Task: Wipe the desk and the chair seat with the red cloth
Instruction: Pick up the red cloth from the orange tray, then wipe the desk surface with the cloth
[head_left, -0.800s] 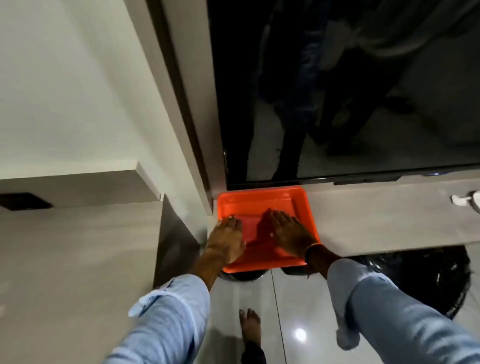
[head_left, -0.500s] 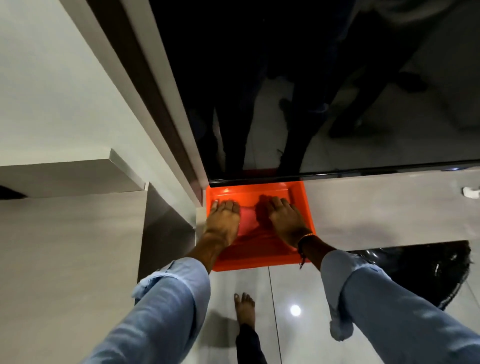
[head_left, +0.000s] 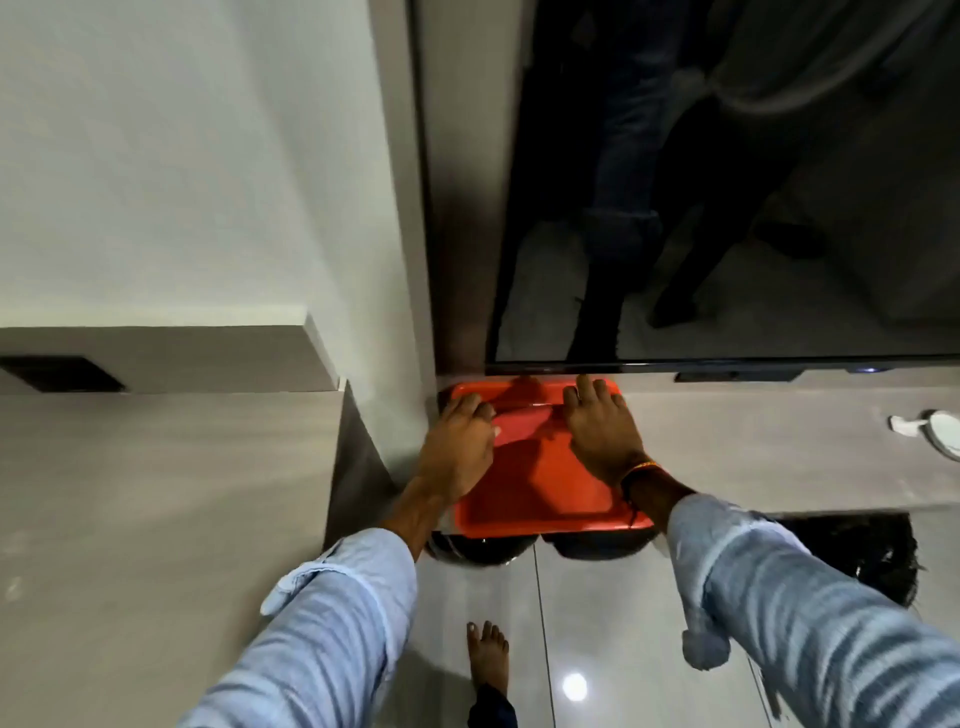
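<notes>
both hands' fingers (head_left: 597, 410) flat on tray (head_left: 540, 499)

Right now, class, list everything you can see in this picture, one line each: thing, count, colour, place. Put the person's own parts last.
tray: one, orange-red, on the desk's left end, near edge overhanging the front.
red cloth: one, paler red, in the tray between the two hands.
desk: one, grey, running right from the tray.
screen: one, black and glossy, above the desk's back edge.
white object: one, on the desk at far right; too cut off to identify.
dark items: black, under the desk; unclear what they are.
floor: glossy grey tiles, bottom centre.
left hand: one, flat on the tray's left side, fingers forward.
right hand: one, flat on the tray's right side.
sleeves: two, light blue.
bare foot: one, on the floor.
</notes>
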